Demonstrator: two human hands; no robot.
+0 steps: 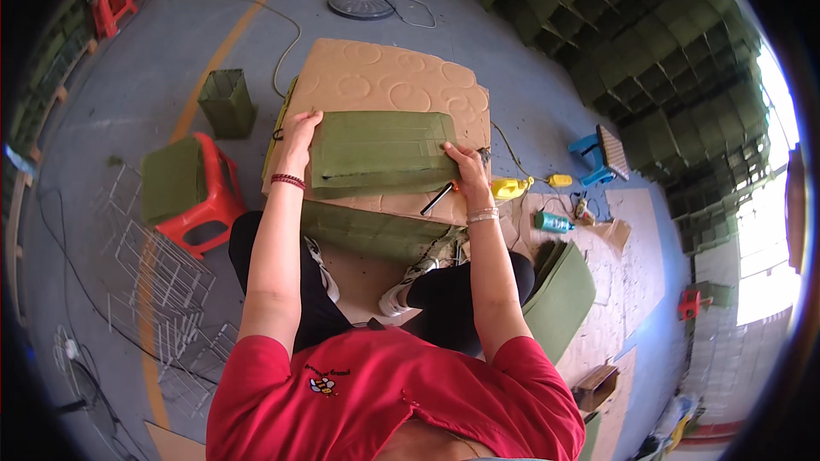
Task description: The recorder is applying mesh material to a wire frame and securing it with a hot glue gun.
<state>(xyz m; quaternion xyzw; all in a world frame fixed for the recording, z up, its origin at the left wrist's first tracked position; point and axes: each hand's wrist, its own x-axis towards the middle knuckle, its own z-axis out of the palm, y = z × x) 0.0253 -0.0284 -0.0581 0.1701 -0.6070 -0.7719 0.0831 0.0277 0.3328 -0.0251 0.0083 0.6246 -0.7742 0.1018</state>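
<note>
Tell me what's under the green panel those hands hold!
Beneath the green panel, brown cardboard with ring marks shows past its far edge; whatever it covers can't be seen.

Around me was a workshop: green boxes (658,77) were stacked high on one side, an orange line (247,21) crossed the blue-gray flr. (534,98), wire frames (181,318) lay nr. a plastic stool (198,225) & cardboard (329,64) topped the work stn. (363,229)
</note>
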